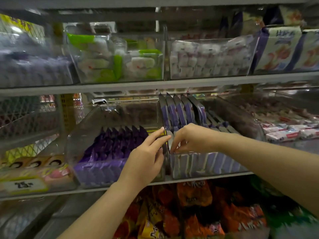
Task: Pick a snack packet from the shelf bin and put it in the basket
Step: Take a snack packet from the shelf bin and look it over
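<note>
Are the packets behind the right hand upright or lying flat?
Upright, slightly tilted: the packets stand on edge in a row, pointed tops up, behind the right hand.

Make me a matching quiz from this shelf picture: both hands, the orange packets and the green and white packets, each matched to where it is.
1. left hand
2. right hand
3. orange packets
4. green and white packets

A. shelf below the hands
B. fingers curled on a packet in the right bin
C. shelf above the hands
D. flat against the divider between bins

Pairs: 1-D, 2-B, 3-A, 4-C
</note>
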The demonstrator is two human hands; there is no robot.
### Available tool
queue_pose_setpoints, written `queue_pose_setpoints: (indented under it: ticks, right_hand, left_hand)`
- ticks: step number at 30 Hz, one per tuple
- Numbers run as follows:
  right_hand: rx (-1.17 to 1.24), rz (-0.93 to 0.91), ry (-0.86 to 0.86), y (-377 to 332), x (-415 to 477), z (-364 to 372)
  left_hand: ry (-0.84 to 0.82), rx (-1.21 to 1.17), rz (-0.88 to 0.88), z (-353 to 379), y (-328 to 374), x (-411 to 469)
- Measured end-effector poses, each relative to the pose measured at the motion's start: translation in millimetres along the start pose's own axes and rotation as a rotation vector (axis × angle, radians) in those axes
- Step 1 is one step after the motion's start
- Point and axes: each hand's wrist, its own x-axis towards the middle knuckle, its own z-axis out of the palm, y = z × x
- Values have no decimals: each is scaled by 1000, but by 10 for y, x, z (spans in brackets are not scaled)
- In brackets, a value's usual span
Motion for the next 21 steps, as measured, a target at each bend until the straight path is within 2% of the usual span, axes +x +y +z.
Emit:
queue_pose_setpoints:
  ticks: [3, 6, 10, 15, 18, 21]
  right_hand:
    - [-21, -2, 16, -5, 33, 50]
    - [47, 67, 121, 42, -2, 185]
    - [263, 197, 429, 56, 22, 248]
    - [386, 253, 833, -36, 165, 15]
    - [410, 265, 976, -72, 78, -205]
    - [415, 255, 1101, -132, -175, -312]
  left_hand:
    - [7, -9, -8, 6, 13, 1]
    - [8, -26, -4, 22, 10, -14]
    - [26, -15, -4, 33, 14, -21]
    - [23, -13, -9, 35, 9, -35]
    - [21, -48, -41, -3, 46, -44]
    - [170, -182, -86, -88, 194, -63]
